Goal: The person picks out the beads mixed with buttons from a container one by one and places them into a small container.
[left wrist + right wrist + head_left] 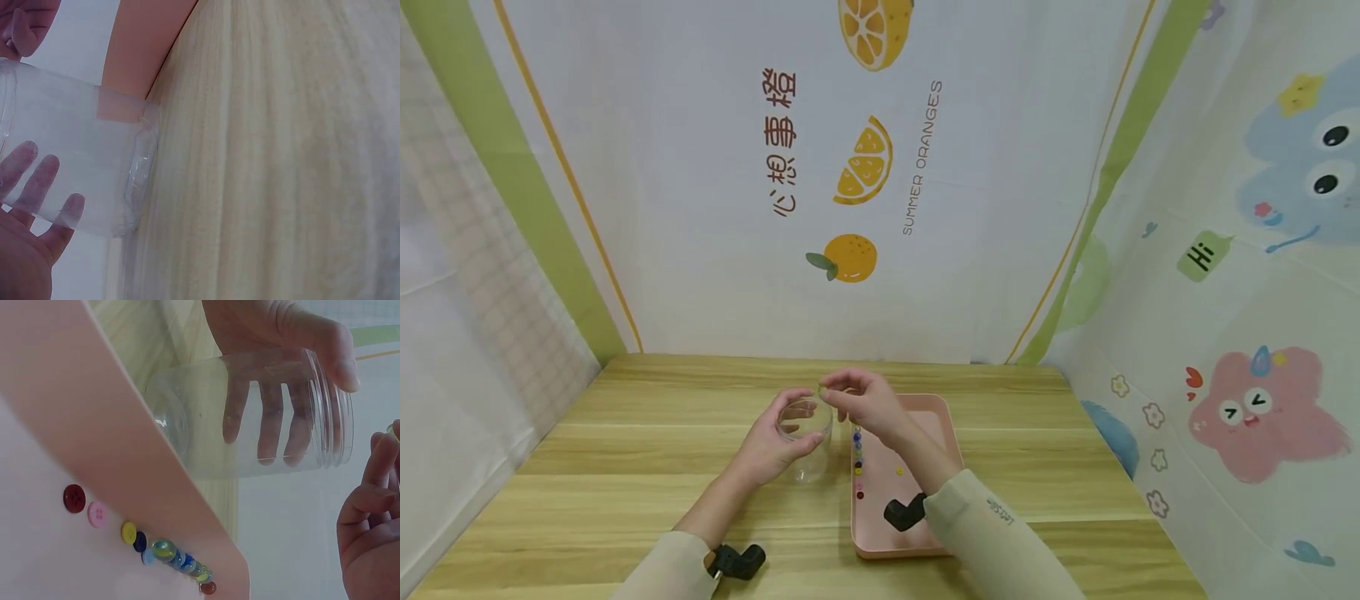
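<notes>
My left hand (771,446) grips a clear plastic jar (807,468) round its upper part, fingers on the far side and thumb near the rim. The jar stands upright with its mouth uncovered, and nothing shows inside it in the right wrist view. Just above the jar's rim, my right hand (867,406) pinches a small greenish glass marble (392,430) between thumb and fingertips. The fingers hide most of the marble. A pink tray (880,540) lies right of the jar, partly under my right forearm.
Along the tray's left wall runs a row of marbles (164,549) and buttons, among them a dark red button (74,498) and a pink button (97,514). A lone yellow button (900,472) lies mid-tray. A printed curtain (700,275) hangs behind the wooden table (625,467).
</notes>
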Available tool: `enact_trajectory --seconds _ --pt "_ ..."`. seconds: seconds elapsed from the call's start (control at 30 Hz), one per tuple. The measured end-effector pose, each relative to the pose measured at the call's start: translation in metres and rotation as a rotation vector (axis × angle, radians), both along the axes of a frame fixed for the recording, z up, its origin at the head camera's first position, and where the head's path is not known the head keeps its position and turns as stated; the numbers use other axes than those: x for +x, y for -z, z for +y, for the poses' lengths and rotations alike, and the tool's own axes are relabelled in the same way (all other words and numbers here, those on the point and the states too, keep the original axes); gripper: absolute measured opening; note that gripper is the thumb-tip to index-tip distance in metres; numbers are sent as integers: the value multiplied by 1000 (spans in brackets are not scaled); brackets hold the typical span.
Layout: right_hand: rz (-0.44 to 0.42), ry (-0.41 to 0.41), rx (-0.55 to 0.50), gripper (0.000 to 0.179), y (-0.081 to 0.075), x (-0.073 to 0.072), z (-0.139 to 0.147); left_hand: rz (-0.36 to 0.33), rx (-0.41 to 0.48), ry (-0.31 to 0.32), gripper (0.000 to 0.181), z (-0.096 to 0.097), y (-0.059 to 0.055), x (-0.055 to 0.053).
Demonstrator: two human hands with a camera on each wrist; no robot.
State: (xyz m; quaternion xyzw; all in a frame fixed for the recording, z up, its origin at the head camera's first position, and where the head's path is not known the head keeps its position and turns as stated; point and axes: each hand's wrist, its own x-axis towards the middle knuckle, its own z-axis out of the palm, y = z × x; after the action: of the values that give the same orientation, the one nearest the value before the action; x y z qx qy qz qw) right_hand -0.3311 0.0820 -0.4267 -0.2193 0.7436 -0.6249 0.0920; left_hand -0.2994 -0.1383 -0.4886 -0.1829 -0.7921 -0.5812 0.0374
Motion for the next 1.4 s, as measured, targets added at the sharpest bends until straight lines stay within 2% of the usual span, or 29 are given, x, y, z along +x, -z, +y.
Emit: enact_trajectory --seconds 0.4,0.77,1.07,1.4 --pt "39 -7 16 26 1 3 -8 -20 -15 -16 68 1 0 1" --pt "178 2 134 20 2 7 -15 -24 -11 -21 70 1 2 -1" --pt "166 7 146 22 3 10 -15 -3 -15 -14 67 1 3 -1" --pt "145 2 86 28 6 4 -7 -8 -6 -17 70 1 3 -2"
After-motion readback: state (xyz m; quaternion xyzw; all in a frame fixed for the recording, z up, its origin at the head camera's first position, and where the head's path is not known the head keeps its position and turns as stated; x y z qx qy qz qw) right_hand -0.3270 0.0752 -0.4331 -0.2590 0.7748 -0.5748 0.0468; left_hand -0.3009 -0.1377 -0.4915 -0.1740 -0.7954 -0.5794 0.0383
